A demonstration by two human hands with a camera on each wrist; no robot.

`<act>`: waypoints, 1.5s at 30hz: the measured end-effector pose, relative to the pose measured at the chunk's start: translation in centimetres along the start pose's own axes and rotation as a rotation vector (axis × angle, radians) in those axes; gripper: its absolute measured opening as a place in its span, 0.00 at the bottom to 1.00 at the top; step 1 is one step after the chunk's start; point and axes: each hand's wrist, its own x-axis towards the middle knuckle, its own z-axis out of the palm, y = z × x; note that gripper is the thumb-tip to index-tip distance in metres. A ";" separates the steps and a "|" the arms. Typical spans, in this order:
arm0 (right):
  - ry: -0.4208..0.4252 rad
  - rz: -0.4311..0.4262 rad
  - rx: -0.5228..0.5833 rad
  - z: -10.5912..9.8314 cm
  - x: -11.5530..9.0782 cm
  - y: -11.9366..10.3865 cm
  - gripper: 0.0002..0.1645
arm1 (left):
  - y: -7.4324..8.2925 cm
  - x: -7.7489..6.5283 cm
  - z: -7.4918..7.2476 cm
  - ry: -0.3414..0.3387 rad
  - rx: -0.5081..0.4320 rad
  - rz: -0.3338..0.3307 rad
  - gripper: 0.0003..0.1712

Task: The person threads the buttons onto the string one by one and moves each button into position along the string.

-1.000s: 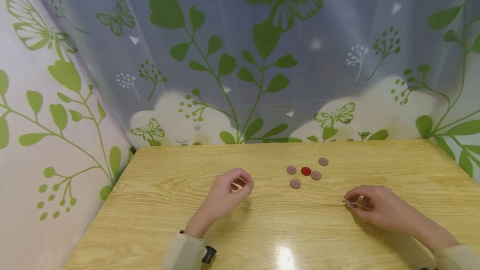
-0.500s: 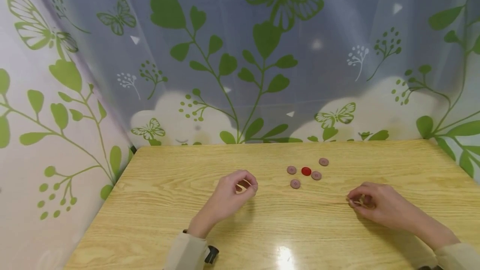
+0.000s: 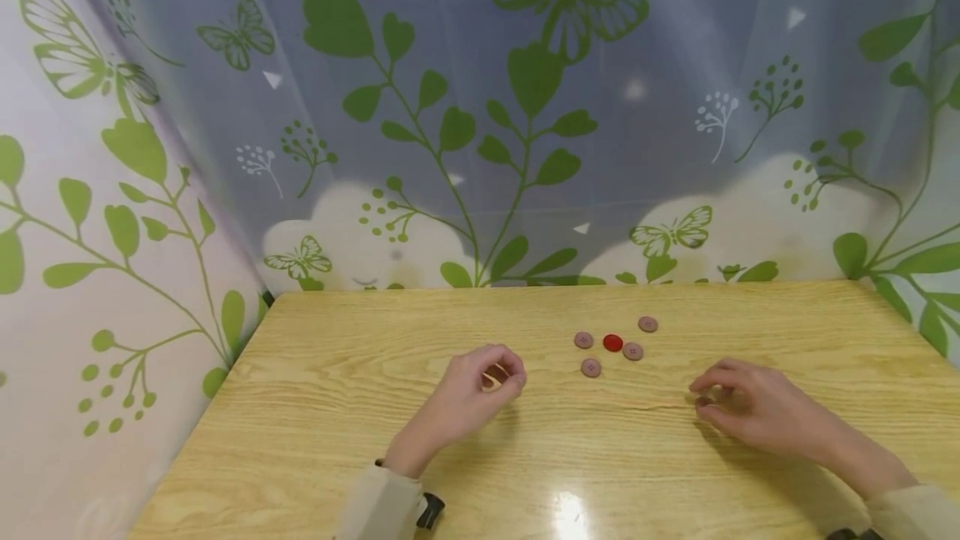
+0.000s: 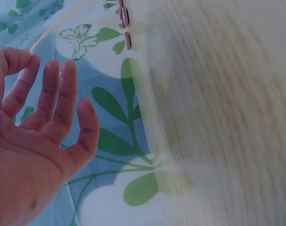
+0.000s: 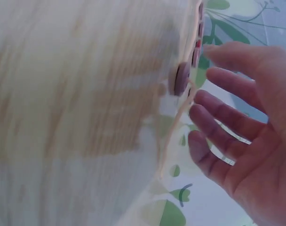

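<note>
My left hand (image 3: 476, 390) pinches a thin pale cord (image 4: 56, 29) between thumb and index finger, with the other fingers spread. The cord leads away from its fingertips toward the right side of the table. My right hand (image 3: 765, 407) is low over the table, thumb and fingers parted and gently bent. In the right wrist view, a mauve button (image 5: 182, 79) sits just beyond its fingertips, with the cord trailing beside it. Between the hands, a little farther back, lie one red button (image 3: 612, 343) and several mauve buttons (image 3: 591, 367).
The wood-grain table (image 3: 337, 340) reaches back to a blue-grey curtain (image 3: 420, 148) printed with green leaves and butterflies. A pale printed curtain (image 3: 45, 373) hangs along the left side. Light reflects off the table near its front.
The left hand has shifted slightly right and a little farther down, still pinching the cord. The right hand's thumb and fingers, earlier together on the cord, have parted. The loose buttons stay put.
</note>
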 end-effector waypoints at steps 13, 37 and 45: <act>0.148 -0.081 0.136 1.0 2.7 -3.8 0.22 | 0.3 0.4 1.0 0.010 -0.045 0.021 0.04; 0.236 -0.110 0.182 3.3 5.4 -6.8 0.24 | 0.8 0.4 1.4 0.005 -0.063 0.014 0.03; 0.253 -0.165 0.272 4.2 6.5 -7.5 0.23 | 0.9 0.6 1.7 0.006 -0.065 0.028 0.03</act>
